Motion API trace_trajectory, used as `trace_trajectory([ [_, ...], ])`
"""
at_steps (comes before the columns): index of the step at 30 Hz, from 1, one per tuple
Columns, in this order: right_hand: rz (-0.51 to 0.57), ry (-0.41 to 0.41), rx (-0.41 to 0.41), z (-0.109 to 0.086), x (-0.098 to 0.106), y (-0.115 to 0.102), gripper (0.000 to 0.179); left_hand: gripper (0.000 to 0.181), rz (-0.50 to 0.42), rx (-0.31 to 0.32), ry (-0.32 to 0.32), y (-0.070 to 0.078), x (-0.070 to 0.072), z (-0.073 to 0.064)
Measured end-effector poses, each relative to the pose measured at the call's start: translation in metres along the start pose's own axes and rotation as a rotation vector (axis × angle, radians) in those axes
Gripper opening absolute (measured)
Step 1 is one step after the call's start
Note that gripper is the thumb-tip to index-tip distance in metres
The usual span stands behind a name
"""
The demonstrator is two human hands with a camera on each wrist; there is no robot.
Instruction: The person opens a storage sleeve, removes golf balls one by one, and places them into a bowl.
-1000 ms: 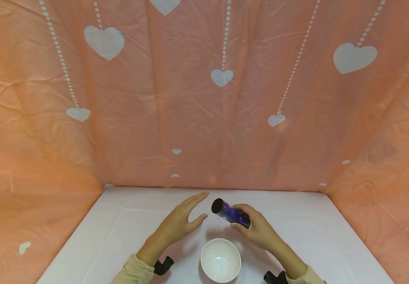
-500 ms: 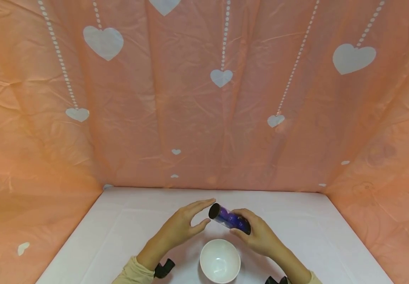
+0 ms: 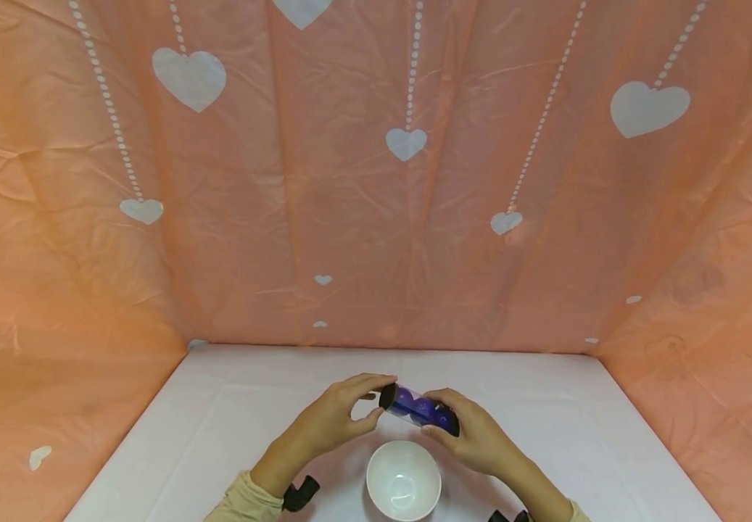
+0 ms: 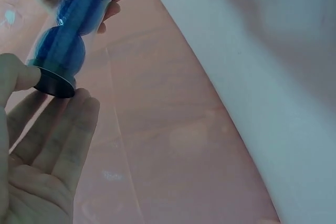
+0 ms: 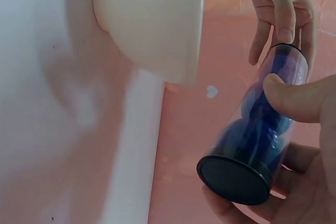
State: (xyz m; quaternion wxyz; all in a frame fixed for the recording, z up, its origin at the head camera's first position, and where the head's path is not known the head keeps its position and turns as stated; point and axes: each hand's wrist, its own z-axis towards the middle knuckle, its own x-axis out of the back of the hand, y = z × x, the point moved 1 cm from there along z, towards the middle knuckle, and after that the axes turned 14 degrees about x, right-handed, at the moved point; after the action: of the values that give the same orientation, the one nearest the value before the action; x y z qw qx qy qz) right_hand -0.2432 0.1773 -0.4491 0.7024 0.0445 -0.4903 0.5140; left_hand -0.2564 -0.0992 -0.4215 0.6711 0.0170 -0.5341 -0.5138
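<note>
A clear plastic tube (image 3: 420, 408) with black end caps and several blue-purple balls inside is held tilted above the table, just beyond a white bowl (image 3: 405, 464). My right hand (image 3: 480, 433) grips its right, lower end, thumb along the near side and fingers beneath. At the other end, my left hand (image 3: 333, 417) pinches the black cap (image 4: 54, 83) between thumb and fingertips, as the left wrist view shows. The right wrist view has the tube (image 5: 252, 114) between both hands, its bottom cap (image 5: 233, 179) facing the camera. The bowl stands upright; nothing is visible inside it.
A white-covered table (image 3: 232, 384) lies under the hands. Orange sheeting (image 3: 349, 217) with pale hearts hangs behind it and along both sides. Black wrist mounts (image 3: 300, 493) show near both sleeves.
My right hand has lowered the tube slightly and brought it left, turning it flatter. My left hand has moved in to its cap and now pinches it. The bowl stays put.
</note>
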Motion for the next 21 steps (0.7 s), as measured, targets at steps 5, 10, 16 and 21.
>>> trace_trajectory([
  [5, 0.081, -0.060, 0.002, -0.002, -0.003, 0.002, 0.039, 0.056, -0.003, -0.031, 0.009, -0.001, -0.004, 0.001],
  [10, 0.150, -0.126, -0.014, -0.006, -0.007, 0.003, 0.042, 0.054, 0.010, -0.039, 0.034, -0.004, -0.007, 0.001],
  [16, 0.156, -0.091, 0.041, -0.004, -0.010, 0.007, 0.054, 0.053, -0.017, -0.004, 0.046, -0.003, -0.006, 0.000],
  [21, 0.136, 0.014, 0.015, -0.001, -0.009, 0.013, 0.052, 0.053, 0.010, 0.032, 0.069, -0.004, -0.005, 0.000],
])
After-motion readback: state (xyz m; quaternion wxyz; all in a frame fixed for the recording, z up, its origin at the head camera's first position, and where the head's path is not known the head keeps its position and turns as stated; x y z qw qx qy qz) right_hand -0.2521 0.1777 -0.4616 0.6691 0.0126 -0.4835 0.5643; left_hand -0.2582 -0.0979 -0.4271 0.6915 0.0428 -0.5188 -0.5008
